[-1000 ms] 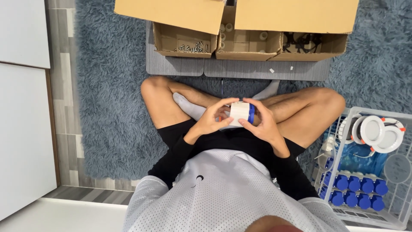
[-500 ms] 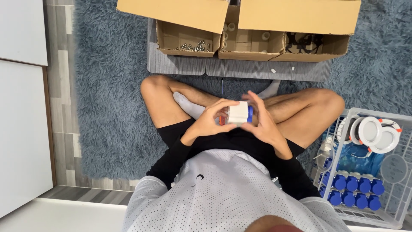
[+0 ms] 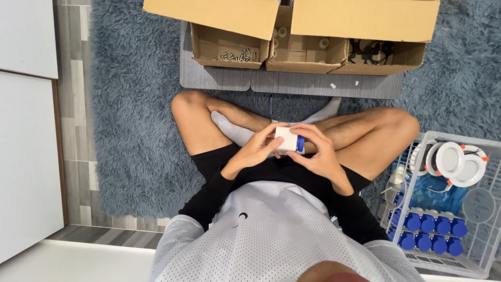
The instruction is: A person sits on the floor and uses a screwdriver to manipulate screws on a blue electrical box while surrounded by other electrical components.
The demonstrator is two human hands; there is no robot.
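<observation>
I sit cross-legged on a blue shaggy rug and hold a small white box-shaped part with a blue end [image 3: 288,140] above my lap. My left hand [image 3: 254,151] grips its left side with the fingers curled over the top. My right hand [image 3: 319,154] wraps its right side, thumb and fingers around the blue end. Both hands touch the part at once. What lies under the part is hidden by my fingers.
Three open cardboard boxes [image 3: 229,47] with small parts stand on a grey board [image 3: 292,83] ahead of my legs. A white wire basket [image 3: 488,245] at my right holds round white fittings [image 3: 451,159] and several blue-capped parts [image 3: 430,224]. White cabinet fronts [image 3: 26,156] run along the left.
The white part has turned slightly in my hands and my fingers have shifted on it. My legs and the boxes have not moved.
</observation>
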